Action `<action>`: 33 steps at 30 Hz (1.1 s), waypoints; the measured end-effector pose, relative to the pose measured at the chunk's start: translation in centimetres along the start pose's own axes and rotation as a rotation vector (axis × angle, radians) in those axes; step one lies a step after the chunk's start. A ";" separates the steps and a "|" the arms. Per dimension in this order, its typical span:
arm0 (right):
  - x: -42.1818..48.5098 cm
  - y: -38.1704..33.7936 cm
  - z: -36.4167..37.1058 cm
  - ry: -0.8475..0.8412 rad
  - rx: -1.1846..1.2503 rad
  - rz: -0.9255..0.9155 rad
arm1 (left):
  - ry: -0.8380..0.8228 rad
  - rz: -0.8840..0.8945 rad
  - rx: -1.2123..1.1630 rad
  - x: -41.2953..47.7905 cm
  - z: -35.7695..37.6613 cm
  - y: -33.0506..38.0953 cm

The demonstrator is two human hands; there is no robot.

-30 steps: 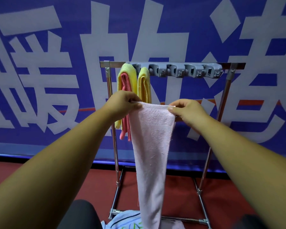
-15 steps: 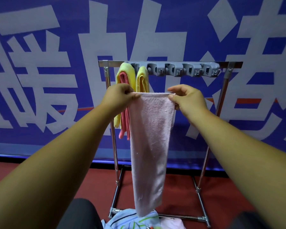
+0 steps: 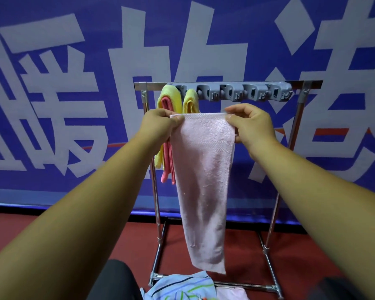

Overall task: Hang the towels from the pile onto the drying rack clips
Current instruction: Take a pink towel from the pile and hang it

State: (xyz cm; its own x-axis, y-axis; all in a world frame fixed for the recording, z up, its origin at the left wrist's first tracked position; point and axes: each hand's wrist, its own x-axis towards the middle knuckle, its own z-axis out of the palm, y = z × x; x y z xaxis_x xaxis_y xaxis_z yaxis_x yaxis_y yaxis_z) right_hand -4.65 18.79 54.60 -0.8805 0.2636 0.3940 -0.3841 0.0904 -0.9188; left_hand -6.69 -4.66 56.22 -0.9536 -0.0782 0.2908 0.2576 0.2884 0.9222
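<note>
The pink towel (image 3: 204,169) is pinched at its two top corners, between thumb and fingers of the left hand (image 3: 158,125) and of the right hand (image 3: 252,126), and hangs straight down below them. The free grey clips (image 3: 243,93) are seen just above the fingers. If the wide edge is pushed in ungathered, it may be caught thinly and slip onto the pile (image 3: 180,286).

Bare forearms (image 3: 95,202), left hand (image 3: 157,126) & right hand (image 3: 252,127); dark, prob. black trousers (image 3: 115,280) at btm edge.
</note>
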 end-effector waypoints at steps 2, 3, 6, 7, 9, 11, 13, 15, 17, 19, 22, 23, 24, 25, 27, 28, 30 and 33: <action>-0.1 -0.1 0.0 0.016 -0.037 0.017 | 0.025 -0.006 0.013 -0.2 0.4 0.1; -0.1 -0.1 0.1 0.020 -0.049 0.026 | 0.038 -0.008 0.024 -0.4 0.6 0.0; -0.5 -0.2 0.3 0.028 -0.072 0.043 | 0.082 -0.056 0.025 -0.8 1.5 -0.2; -0.6 -0.1 0.5 0.029 -0.075 0.051 | 0.094 -0.087 0.015 -0.9 1.9 -0.2; -1.1 0.1 0.8 0.027 -0.081 0.072 | 0.103 -0.142 0.008 -1.3 2.8 -0.2; -1.5 0.3 1.3 0.017 -0.084 0.086 | 0.090 -0.137 -0.042 -1.9 3.7 -0.3; -1.8 0.6 1.7 0.014 -0.090 0.087 | 0.067 -0.093 -0.083 -2.4 4.6 -0.6; -2.0 1.0 2.1 0.014 -0.086 0.090 | 0.043 -0.046 -0.094 -2.8 5.2 -1.1; -2.1 1.3 2.5 0.013 -0.071 0.104 | 0.023 -0.018 -0.084 -2.9 5.9 -1.3; -2.1 1.5 2.8 0.003 -0.043 0.125 | 0.012 0.005 -0.057 -3.1 6.3 -1.2; -2.4 1.5 2.9 -0.018 -0.009 0.147 | -0.006 0.036 -0.047 -3.4 6.8 -1.1; -2.5 1.6 2.9 -0.022 -0.004 0.149 | -0.018 0.042 -0.052 -3.5 6.9 -1.1; -2.6 1.6 2.8 -0.027 0.000 0.152 | -0.033 0.041 -0.056 -3.5 6.9 -1.1; -2.7 1.6 2.8 -0.035 0.006 0.156 | -0.055 0.031 -0.064 -3.6 6.9 -1.1; -2.9 1.4 2.7 -0.047 0.020 0.164 | -0.099 0.008 -0.093 -3.6 6.7 -1.1; -2.9 1.4 2.6 -0.055 0.021 0.165 | -0.111 0.009 -0.103 -3.5 6.7 -1.2; -3.2 1.3 2.5 -0.077 0.009 0.153 | -0.113 0.042 -0.108 -3.6 6.7 -1.6; -3.8 1.1 2.3 -0.127 0.005 0.124 | -0.055 0.088 -0.129 -3.6 6.7 -2.1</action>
State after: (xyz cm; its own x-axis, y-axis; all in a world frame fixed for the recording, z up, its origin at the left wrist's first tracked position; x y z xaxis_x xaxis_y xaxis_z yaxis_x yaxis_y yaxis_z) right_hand -2.34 15.71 52.13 -0.9490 0.1490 0.2780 -0.2720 0.0597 -0.9604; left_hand -4.82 1.36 51.52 -0.9326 -0.0049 0.3608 0.3550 0.1665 0.9199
